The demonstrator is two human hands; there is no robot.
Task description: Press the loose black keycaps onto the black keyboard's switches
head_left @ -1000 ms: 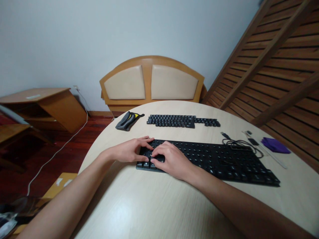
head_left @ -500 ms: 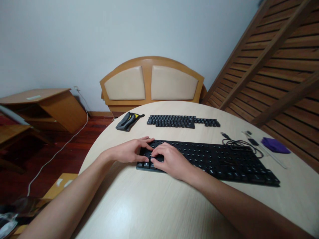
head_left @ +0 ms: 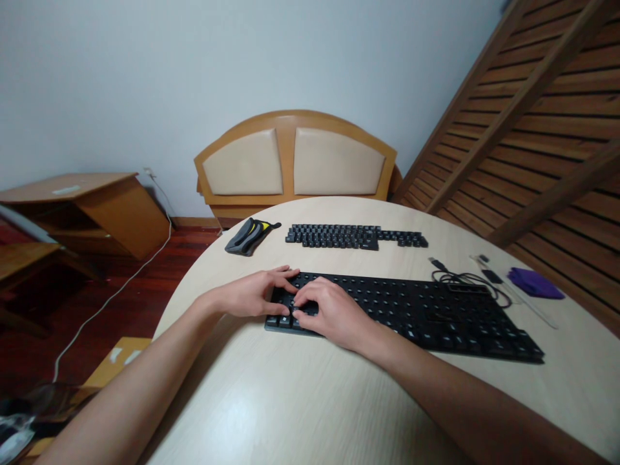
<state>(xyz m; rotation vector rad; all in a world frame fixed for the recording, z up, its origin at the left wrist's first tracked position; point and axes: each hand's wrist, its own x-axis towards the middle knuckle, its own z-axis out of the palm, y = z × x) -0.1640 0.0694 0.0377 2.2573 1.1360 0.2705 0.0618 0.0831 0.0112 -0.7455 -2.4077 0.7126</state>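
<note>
A black computer keyboard (head_left: 387, 303) lies at a slant on the round table. Across its upper rows the keycaps are off and small pale stems show; keycaps still sit along the front edge. My left hand (head_left: 249, 294) rests on the left end with its fingers spread, the thumb low near the front row and the other fingertips near the back edge. My right hand (head_left: 334, 313) is bent over the left part, thumb and forefinger pinched on a keycap near the front left corner. The fingers mostly cover that keycap.
Behind the keyboard, loose black keycaps (head_left: 334, 236) are laid out in rows. A grey and yellow pouch (head_left: 249, 236) lies at the back left. To the right are a coiled USB cable (head_left: 465, 278), a purple cloth (head_left: 535, 283) and a thin pale stick (head_left: 533, 307).
</note>
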